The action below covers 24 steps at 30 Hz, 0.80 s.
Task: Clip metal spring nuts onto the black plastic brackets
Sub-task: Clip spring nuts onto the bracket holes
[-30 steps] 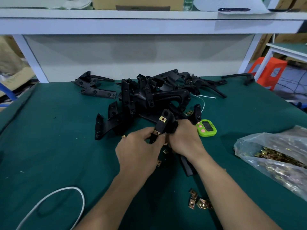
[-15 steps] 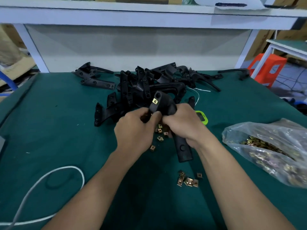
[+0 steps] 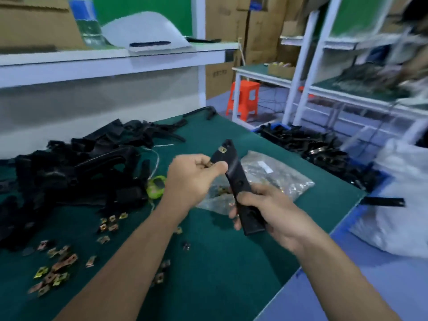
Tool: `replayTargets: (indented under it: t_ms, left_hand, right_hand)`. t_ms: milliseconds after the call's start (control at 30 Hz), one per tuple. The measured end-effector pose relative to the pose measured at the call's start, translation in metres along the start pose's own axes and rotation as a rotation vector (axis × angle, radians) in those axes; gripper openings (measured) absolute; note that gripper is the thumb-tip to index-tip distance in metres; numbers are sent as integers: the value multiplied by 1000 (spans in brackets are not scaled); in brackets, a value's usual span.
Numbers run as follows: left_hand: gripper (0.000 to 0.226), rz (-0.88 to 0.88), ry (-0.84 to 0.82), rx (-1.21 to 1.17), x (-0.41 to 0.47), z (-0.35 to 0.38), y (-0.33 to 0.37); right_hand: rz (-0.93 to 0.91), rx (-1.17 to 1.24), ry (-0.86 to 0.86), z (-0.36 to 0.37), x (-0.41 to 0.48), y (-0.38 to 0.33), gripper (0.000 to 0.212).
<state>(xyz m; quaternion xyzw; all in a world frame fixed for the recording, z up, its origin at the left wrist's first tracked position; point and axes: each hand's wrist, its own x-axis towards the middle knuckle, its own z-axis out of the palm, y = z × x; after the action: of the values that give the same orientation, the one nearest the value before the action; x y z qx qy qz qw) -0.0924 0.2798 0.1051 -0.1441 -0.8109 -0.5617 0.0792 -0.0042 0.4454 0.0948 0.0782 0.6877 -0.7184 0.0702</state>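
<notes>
Has lifted the black bracket (image 3: 234,172) off the table (image 3: 220,262) to frame centre, long axis near upright, gripping its lower end with right hand (image 3: 275,214), pinching a spring nut (image 3: 210,163) against its upper-left edge with left hand (image 3: 192,177)

The long black plastic bracket (image 3: 234,172) is black all over, with a small brass-yellow metal spring nut (image 3: 222,149) clipped near its upper end. The cloth-covered surface (image 3: 208,262) is plain dark green. The loose metal spring nuts (image 3: 55,267) scattered on it look gold, some coppery, though blur may tint them. The heap of plastic brackets (image 3: 81,167) is black, the small oval timer (image 3: 157,185) lime green, the plastic stool (image 3: 243,98) orange and the floor (image 3: 347,286) pale blue.
</notes>
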Motion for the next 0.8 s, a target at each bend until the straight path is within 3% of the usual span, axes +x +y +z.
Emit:
replayTargets:
  t_ms: [200,333,367,433,500,600,700,800]
  left_hand:
    - [20,-219,-319,-192,15,106,40]
    - [14,-310,-516,-285,35,153,66]
    - [19,-339,-560,-353,45,162,76]
    - [50,-395,-622,-483,69,177,97]
    - [65,-432,-566,-455,86,183,108]
    - [43,-393,-437,-303,94,175,102]
    - [12,-232,-351,-235,95,149,78]
    - [16,-176,-143,-200,95,115,51]
  right_hand:
    - [-37,241,355,-97,-45,26,19]
    - [-18,388,535,-142,-43,23,18]
    - [-36,440,600,-153,-30,10,15]
    - [-76,474,687,-179,10,-32,15]
    - [-36,441,698,-198,46,-71,23]
    - [102,165,735,-200,83,-82,24]
    - [11,30,577,-148,106,-76,10]
    - [-114,-57,427,-79,124,-72,39]
